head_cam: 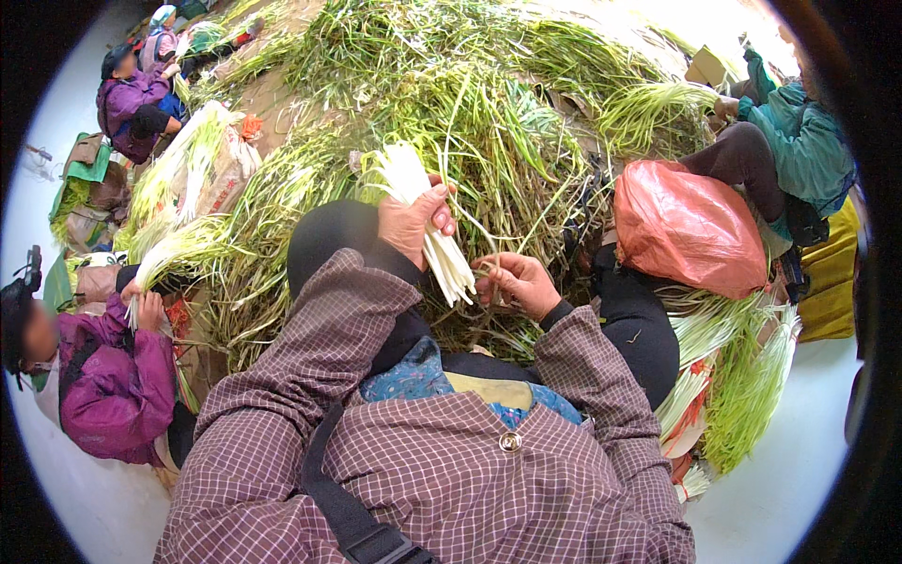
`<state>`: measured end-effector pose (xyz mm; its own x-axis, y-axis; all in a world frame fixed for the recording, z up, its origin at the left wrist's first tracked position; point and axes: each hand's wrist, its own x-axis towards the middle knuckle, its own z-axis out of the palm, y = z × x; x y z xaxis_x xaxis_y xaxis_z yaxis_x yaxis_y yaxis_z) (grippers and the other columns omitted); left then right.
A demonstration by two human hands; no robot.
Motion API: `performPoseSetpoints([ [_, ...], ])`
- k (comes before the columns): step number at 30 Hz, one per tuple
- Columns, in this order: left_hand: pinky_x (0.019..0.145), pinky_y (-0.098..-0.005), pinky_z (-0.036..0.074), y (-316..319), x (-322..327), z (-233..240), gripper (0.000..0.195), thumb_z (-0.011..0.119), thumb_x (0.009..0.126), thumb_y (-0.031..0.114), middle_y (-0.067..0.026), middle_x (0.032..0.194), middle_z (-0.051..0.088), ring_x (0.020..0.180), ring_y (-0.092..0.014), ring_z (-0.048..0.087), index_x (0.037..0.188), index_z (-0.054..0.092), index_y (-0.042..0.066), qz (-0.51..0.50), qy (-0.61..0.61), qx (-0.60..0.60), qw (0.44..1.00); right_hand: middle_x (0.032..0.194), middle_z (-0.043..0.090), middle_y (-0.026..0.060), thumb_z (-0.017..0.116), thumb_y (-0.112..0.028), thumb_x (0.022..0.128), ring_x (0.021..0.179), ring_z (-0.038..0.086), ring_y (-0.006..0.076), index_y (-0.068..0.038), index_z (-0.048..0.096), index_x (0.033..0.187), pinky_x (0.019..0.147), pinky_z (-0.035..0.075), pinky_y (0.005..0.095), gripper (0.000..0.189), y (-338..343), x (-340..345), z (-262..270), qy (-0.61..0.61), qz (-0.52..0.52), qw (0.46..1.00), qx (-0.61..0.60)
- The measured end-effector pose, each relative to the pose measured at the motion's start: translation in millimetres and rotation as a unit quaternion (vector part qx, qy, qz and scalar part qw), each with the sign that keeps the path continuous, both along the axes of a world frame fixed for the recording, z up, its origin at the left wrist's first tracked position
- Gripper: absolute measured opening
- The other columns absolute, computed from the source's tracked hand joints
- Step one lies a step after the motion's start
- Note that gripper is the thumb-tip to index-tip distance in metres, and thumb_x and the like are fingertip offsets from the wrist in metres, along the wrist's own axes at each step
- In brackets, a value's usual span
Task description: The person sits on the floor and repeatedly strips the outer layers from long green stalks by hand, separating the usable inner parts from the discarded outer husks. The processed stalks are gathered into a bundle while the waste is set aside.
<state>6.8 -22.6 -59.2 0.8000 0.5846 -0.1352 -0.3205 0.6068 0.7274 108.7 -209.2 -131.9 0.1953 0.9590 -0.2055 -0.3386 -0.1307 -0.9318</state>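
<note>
My left hand (417, 220) grips a bundle of white chive-like stalks (451, 262), held at a slant over my lap. The evenly gathered pale ends point down towards me, and the upper part fans out beyond my thumb. To the right of these ends, my right hand (520, 283) pinches a thin pale stalk (481, 227) between thumb and fingers. This stalk arches up past my left hand. Beneath both hands, between my knees, lies a heap of green and yellowed leaves (493, 148).
A red plastic sack (690, 229) rests by my right knee, above bunches of trimmed stalks (750, 381). A person in teal (796, 141) sits at the right. At the left, a person in purple (116, 381) holds stalks (176, 254); others sit farther back near a filled sack (218, 169).
</note>
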Motion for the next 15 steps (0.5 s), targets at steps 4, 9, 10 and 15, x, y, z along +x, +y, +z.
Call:
performPoseSetpoints([
  [4,0.048,-0.0276,0.045,-7.2,0.4,2.4,0.024,0.061,0.084,0.002,-0.0095,0.084,0.059,0.053,-0.010,0.048,0.105,0.049,0.001,-0.017,0.030,0.033,0.999,0.103,0.064,0.0038,0.059,-0.046,0.085,0.081,0.063,0.0124,-0.003,0.047,0.128,0.065,0.049,0.0248,0.061,12.4,-8.6,31.2,-0.014,-0.018,0.998,0.051],
  [9,0.046,-0.0275,0.045,-8.7,0.2,2.1,0.022,0.059,0.085,0.002,-0.0104,0.085,0.059,0.051,-0.010,0.048,0.104,0.049,0.000,-0.024,0.035,0.038,0.998,0.100,0.066,0.0067,0.051,-0.030,0.094,0.081,0.065,0.0123,-0.003,0.055,0.120,0.056,0.049,0.0214,0.038,16.3,-11.3,29.9,0.014,-0.078,0.996,0.038],
  [10,0.046,-0.0275,0.045,-9.6,0.8,0.4,0.022,0.059,0.085,0.002,-0.0104,0.085,0.059,0.051,-0.010,0.048,0.104,0.050,0.000,-0.027,0.035,0.039,0.998,0.097,0.067,0.0068,0.051,-0.028,0.094,0.079,0.065,0.0124,-0.003,0.056,0.115,0.054,0.048,0.0206,0.034,16.1,-11.2,30.4,0.019,-0.098,0.994,0.033],
  [15,0.046,-0.0274,0.046,-15.6,0.7,0.7,0.021,0.060,0.085,0.004,-0.0115,0.088,0.061,0.051,-0.010,0.050,0.104,0.052,-0.001,-0.045,0.049,0.059,0.996,0.083,0.069,0.0081,0.048,-0.023,0.096,0.069,0.067,0.0140,-0.003,0.061,0.095,0.043,0.041,0.0178,0.023,21.8,-12.8,32.2,0.022,-0.170,0.985,0.007],
])
